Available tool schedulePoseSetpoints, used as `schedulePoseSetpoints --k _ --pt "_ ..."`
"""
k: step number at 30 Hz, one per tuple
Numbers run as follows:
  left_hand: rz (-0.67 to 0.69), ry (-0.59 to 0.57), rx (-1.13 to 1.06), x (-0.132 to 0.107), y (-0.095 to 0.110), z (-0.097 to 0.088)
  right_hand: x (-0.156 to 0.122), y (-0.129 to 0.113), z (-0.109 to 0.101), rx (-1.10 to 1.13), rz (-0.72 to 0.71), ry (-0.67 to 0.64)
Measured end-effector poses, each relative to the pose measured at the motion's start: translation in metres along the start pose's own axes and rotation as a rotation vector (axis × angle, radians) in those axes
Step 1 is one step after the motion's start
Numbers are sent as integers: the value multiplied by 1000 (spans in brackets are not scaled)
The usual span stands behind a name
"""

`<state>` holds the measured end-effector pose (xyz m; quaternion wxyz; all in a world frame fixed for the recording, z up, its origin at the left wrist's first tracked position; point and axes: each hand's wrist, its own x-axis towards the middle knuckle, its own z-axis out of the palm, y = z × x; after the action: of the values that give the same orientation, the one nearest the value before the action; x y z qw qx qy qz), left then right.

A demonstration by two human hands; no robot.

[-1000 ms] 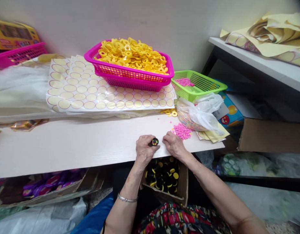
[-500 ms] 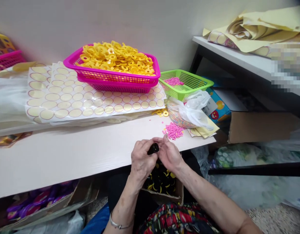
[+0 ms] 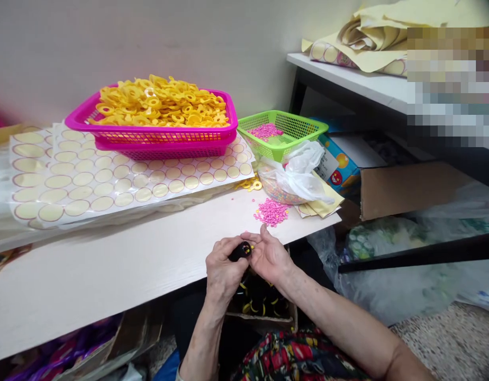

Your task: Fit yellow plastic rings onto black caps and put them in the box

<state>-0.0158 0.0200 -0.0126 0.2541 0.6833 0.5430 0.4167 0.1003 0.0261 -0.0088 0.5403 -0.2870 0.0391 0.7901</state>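
My left hand (image 3: 225, 267) is wrapped around a small black tube-like container (image 3: 240, 252), its open mouth tilted to the right. A few tiny yellow pieces (image 3: 249, 248) show at that mouth. Beside it my right hand (image 3: 271, 257) lies palm up, lightly cupped, fingers stretched towards the container. Whether any bits rest in its palm I cannot tell. Below both hands, a cardboard box (image 3: 278, 320) holds several black pieces with yellow parts. Just beyond the right fingertips is a heap of small pink beads (image 3: 272, 211) on the white table (image 3: 149, 270).
A pink basket (image 3: 165, 138) piled with yellow ring-shaped plastic parts stands on sticker sheets (image 3: 105, 203). Right of it are a green basket (image 3: 308, 138) with pink beads and a knotted plastic bag (image 3: 292, 182) of coloured beads. A second white table (image 3: 347, 87) and a cardboard carton (image 3: 411, 193) stand at the right.
My left hand has tipped the black container further towards my right palm, and yellow bits now show at its mouth. The head view has shifted slightly right.
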Motion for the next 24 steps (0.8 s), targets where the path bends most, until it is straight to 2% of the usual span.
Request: schedulePoseSetpoints --k 4,10,16,18,20,24 --pt "85 76 170 0 11 -1 1 2 2 5 4 -8" --pt "93 88 314 -2 14 3 0 3 4 -26 -16 9" --pt "329 189 358 -4 14 4 3 5 7 -66 -41 -49" --pt "357 207 329 -2 10 6 6 6 7 -80 -46 -42" --pt "306 172 282 1 4 7 9 7 6 -75 -47 -13" --pt "76 57 169 2 -1 7 5 7 5 -36 -45 2"
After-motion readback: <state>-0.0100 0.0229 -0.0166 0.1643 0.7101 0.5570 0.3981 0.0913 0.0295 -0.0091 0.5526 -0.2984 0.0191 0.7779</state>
